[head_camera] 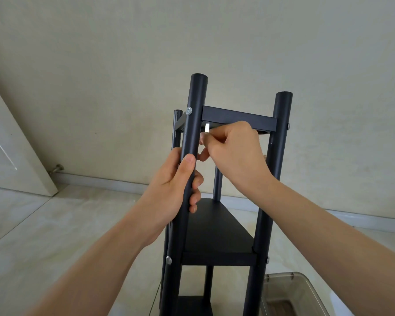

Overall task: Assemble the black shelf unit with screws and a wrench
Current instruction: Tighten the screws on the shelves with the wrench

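— Which way does the black shelf unit [217,226] run?

— Upright, long axis vertical, its round posts pointing up; it stands on the floor [55,226] in the middle of the view, near the person.

— And the hands?

— The left hand [176,185] has its fingers [197,179] and thumb wrapped round the near left post [193,137]. The right hand [235,147] is curled, pinching a small silver wrench [207,127] just under the top shelf [238,119]. A silver screw [188,110] sits in that post.

— The room?

— Pale tiled floor, beige wall [192,42] behind, a door [14,151] at far left, a clear plastic bin [292,295] near right.
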